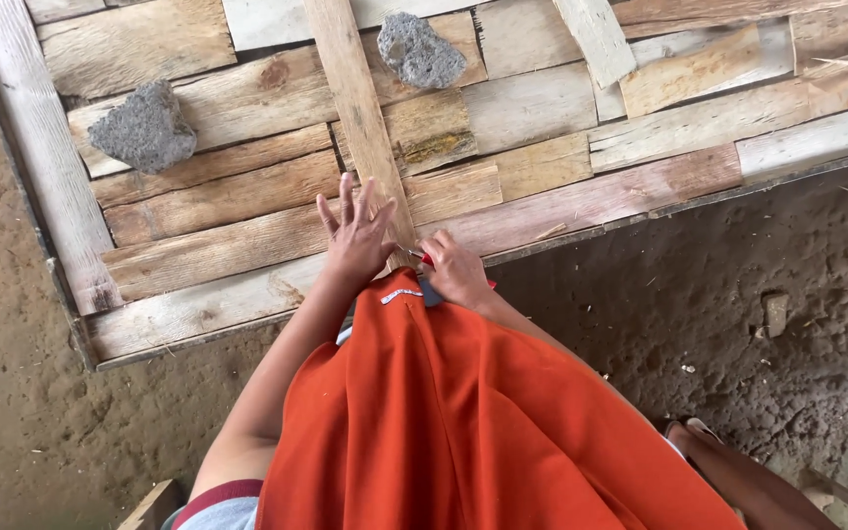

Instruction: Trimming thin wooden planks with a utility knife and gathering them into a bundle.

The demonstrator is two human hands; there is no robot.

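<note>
My left hand (355,234) lies flat with its fingers spread on a narrow wooden strip (357,108) that runs across a panel of rough planks (218,245). My right hand (455,272) is closed around a red pen or pencil (425,259), its tip at the near end of the strip, just right of my left hand. An orange cloth (463,422) covers my lap below both hands.
Two grey stones (144,128) (419,49) rest on the planks. A pale board (596,39) lies at the top right. Bare earth floor (738,294) surrounds the panel. A foot in a sandal (704,437) shows at the lower right.
</note>
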